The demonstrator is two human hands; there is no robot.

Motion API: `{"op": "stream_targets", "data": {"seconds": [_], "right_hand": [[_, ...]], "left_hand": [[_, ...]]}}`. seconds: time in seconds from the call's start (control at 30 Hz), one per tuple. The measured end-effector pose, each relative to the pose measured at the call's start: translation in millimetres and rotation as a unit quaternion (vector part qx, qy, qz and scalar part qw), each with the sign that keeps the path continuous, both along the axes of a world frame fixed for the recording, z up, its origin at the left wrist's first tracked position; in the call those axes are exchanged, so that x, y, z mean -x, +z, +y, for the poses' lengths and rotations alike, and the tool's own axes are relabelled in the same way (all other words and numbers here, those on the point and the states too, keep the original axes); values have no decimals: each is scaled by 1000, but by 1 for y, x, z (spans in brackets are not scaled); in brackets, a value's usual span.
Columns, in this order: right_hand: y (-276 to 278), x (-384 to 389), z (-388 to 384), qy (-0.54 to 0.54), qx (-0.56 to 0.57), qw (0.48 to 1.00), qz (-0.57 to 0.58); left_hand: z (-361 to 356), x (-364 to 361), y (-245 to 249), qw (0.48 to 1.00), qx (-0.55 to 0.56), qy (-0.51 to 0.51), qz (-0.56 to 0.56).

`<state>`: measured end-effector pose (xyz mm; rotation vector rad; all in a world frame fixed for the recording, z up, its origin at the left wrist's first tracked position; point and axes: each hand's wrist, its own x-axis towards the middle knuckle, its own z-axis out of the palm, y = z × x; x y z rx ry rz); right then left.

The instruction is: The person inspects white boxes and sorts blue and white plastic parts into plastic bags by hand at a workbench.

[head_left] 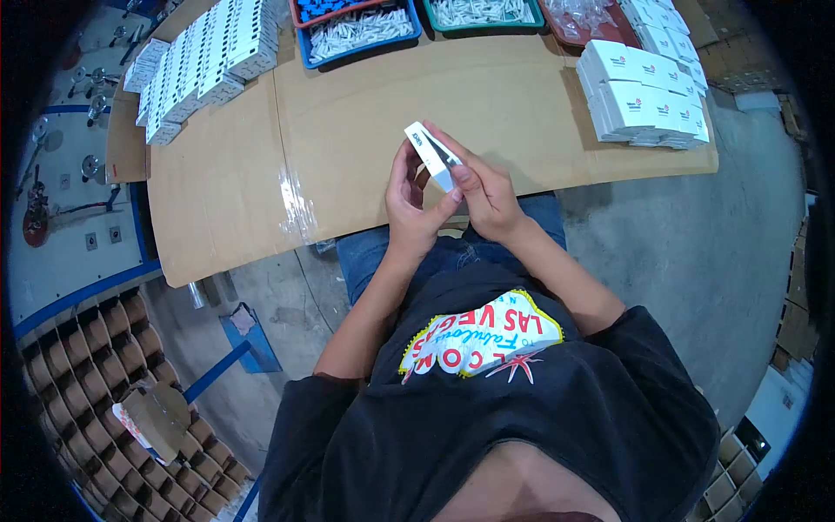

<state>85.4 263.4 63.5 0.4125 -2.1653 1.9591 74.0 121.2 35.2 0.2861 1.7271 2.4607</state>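
A small white box (pixel 422 146) with dark lettering on its narrow side is held up over the near edge of the cardboard-covered table. Its dark side shows a gap at one end. My left hand (pixel 412 202) wraps round it from the left, thumb pressed at its lower end. From the other side, my right hand (pixel 490 196) grips it, with the thumb on the dark part and the fingers behind. What lies inside the box is hidden.
Stacked white boxes stand at the table's left (pixel 204 65) and right (pixel 639 100). Along the back sit a blue tray (pixel 357 54) and a green tray (pixel 483 29) of small white parts, beside a red tray (pixel 570 33) with clear plastic bags. Cardboard dividers (pixel 113 383) lie at lower left.
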Motion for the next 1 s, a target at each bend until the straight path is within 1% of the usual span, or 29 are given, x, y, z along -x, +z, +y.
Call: {"op": "stream_targets", "data": {"seconds": [0.03,0.07,0.13,0.23,0.27,0.33,0.37,0.4,0.43,0.47,0.5,0.53,0.57,0.6,0.63,0.7,0.73,0.8,0.9,0.97,1.0], "right_hand": [[0,1,0,4,2,1000,28],[0,1,0,4,3,1000,28],[2,2,2,46,34,998,12],[-1,6,5,60,17,998,31],[-1,7,5,62,18,997,31],[0,6,6,75,60,995,3],[1,4,5,77,62,995,1],[3,3,4,57,67,995,-47],[5,2,3,36,71,992,-95],[8,2,3,35,72,992,-98],[12,4,3,67,101,975,-186],[14,4,3,97,129,949,-271],[14,4,2,95,130,949,-271],[13,4,0,111,171,924,-324],[12,4,-2,127,211,894,-374],[6,4,-7,110,213,903,-357],[7,4,-7,110,210,899,-369],[9,5,-9,113,205,894,-382],[9,5,-18,111,178,900,-383],[1,5,-24,73,176,915,-356],[-5,3,-26,74,177,915,-356]], "left_hand": [[0,0,1,1000,1,0,1],[-1,0,3,1000,3,3,3],[-2,0,5,1000,6,8,5],[-6,5,5,999,30,3,29],[-7,5,4,998,47,9,46],[-10,5,2,996,66,17,60],[-11,6,1,990,104,18,90],[-13,7,1,983,142,19,119],[-15,8,0,983,143,19,116],[-18,9,0,976,175,8,132],[-20,10,0,967,207,-3,149],[-21,12,-2,967,207,-5,149],[-22,14,-5,963,210,-5,172],[-21,15,-6,958,211,-4,196],[-20,15,-6,958,209,-7,198],[-17,15,-5,953,191,-28,231],[-15,12,0,959,200,-17,203],[-16,15,-2,961,194,-1,200],[-18,13,2,962,200,33,184],[-19,11,1,961,212,50,173],[-20,9,-3,968,191,58,154]]}}
